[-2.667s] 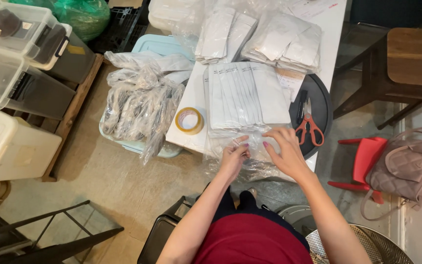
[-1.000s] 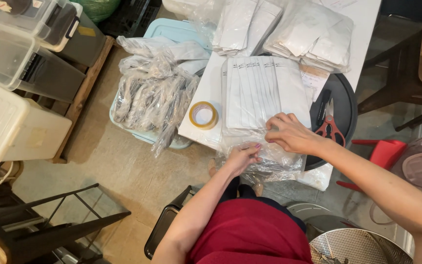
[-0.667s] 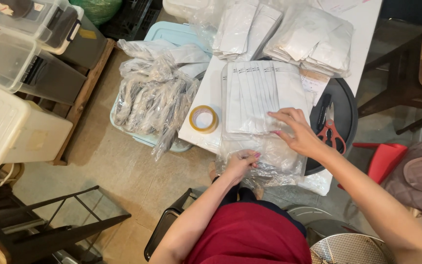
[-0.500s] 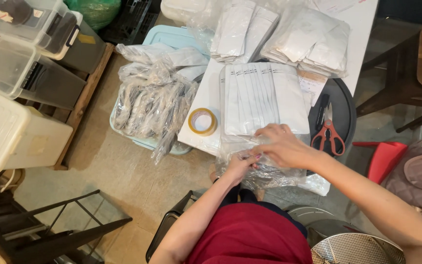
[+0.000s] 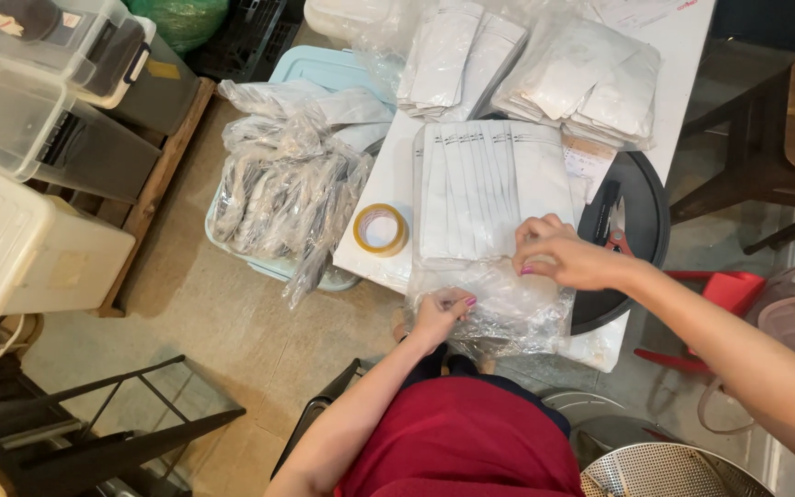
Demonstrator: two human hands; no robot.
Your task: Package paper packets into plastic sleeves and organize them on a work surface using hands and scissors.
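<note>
- My left hand pinches the near-left edge of the clear bag, fingers closed on the film.
- My right hand grips the bag's far edge with curled fingertips, just beside the row of white pouches.
- The clear bag lies crumpled at the table's near edge, partly overhanging toward my lap. What it holds I cannot tell through the creased film.
- The white pouches are fanned out flat mid-table, touching the bag's far side.
- A tape roll lies flat near the table's left edge, close to the pouches.
- Red-handled scissors rest on a black round tray at the table's right edge, just beyond my right hand.
- Risk, as I judge it: the bag hangs over the near edge, so a loosened pinch on either side could let it slide off to the floor.
- Risk: pulling the thin film in opposite directions could tear it.
- Risk: a right-hand tug away from me could scatter the fanned pouches.
- Risk: a sideways sweep of my right hand could meet the scissors.
- Further pouch stacks lie at the table's far edge, well apart from both hands.
</note>
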